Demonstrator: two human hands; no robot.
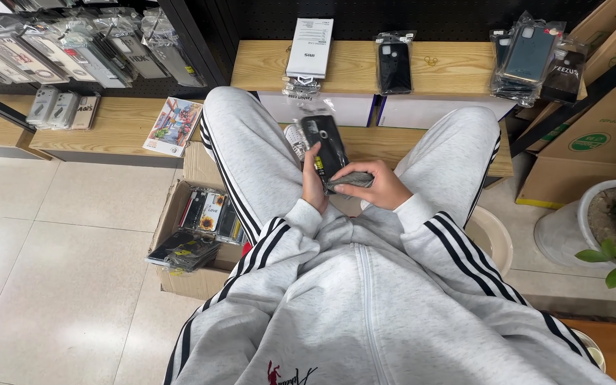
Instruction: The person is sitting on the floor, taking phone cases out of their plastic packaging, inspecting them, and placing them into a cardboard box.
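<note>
Frame centre: seated person's left hand (313, 182) grips a glossy black phone case in clear plastic sleeve (324, 146), held upright for viewing | right hand (379, 187) clasps the sleeve's lower end, steadying it | open cardboard box of cases (197, 224) lower left, within reach

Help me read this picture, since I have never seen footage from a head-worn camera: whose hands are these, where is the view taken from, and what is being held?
The single view comes from a camera on a seated person's head, looking down at their own lap. There is no machine here, only two bare hands.

The left hand holds a black phone case in a clear bag upright. The right hand grips the lower end of it, where the plastic bunches.

Ahead, a wooden shelf carries a white box, another bagged black case and a stack of bagged cases. On the floor to the left, an open cardboard box holds more patterned cases. A potted plant stands at right.
</note>
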